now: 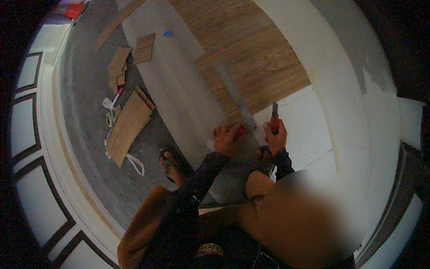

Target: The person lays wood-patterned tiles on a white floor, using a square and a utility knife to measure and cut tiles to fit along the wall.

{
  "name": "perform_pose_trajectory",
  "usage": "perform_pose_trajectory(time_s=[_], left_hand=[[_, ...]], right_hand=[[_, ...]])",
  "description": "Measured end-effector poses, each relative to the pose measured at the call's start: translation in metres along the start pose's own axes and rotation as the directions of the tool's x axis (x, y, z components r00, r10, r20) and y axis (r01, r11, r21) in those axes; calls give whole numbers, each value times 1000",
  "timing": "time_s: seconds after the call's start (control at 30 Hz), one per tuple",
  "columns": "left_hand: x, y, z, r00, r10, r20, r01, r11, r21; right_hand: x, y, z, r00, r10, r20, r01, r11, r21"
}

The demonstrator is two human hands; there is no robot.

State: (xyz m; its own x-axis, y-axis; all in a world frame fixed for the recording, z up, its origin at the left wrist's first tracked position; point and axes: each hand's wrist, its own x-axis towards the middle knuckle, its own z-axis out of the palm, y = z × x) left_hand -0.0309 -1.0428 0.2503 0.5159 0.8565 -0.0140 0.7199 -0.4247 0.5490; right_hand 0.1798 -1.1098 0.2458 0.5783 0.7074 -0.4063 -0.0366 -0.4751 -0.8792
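Observation:
My right hand (277,137) is closed around a red utility knife (274,124), its dark blade end pointing away from me. To its left, my left hand (225,141) reaches down to the floor with its fingers bent over a small red object (240,131), whose kind I cannot make out. A long grey metal ruler (235,94) lies at a slant across the wood-look planks (251,54), its near end between my two hands. Beneath my left hand runs a pale, translucent underlay sheet (174,98).
Cut plank pieces (130,127) lie on the grey floor (89,134) at left, beside white strips (135,164) and a red-tipped item (119,91). A small blue item (167,33) rests on the sheet. White flooring (304,130) and a wall (354,112) border the right.

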Motion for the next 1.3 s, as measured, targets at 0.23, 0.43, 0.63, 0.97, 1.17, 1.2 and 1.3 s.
perform_pose_trajectory(time_s=[0.23, 0.43, 0.63, 0.97, 1.17, 1.2, 1.3], left_hand=[[-4, -18, 14, 995, -105, -2, 105, 995, 0], [-7, -15, 12, 997, -80, 11, 78, 989, 123], [-6, -42, 18, 995, 43, 88, -47, 998, 48], [32, -86, -50, 968, -120, -218, 135, 990, 52], [18, -177, -68, 944, -184, -274, 236, 957, 169], [14, -183, -70, 945, -160, -284, 218, 959, 183], [19, -139, -56, 941, -207, -267, 294, 892, 344]], right_hand=[[-4, -7, 4, 999, 42, 7, -41, 999, -20], [-5, -6, 4, 999, 0, 35, 0, 1000, -26], [0, 3, 9, 999, -38, 3, 38, 989, -140], [56, -23, -13, 931, -364, -23, 323, 853, -411], [114, -53, -3, 814, -574, 85, 531, 677, -510], [120, -62, 2, 872, -458, 171, 477, 719, -505], [147, -74, -2, 884, -397, 247, 462, 662, -591]])
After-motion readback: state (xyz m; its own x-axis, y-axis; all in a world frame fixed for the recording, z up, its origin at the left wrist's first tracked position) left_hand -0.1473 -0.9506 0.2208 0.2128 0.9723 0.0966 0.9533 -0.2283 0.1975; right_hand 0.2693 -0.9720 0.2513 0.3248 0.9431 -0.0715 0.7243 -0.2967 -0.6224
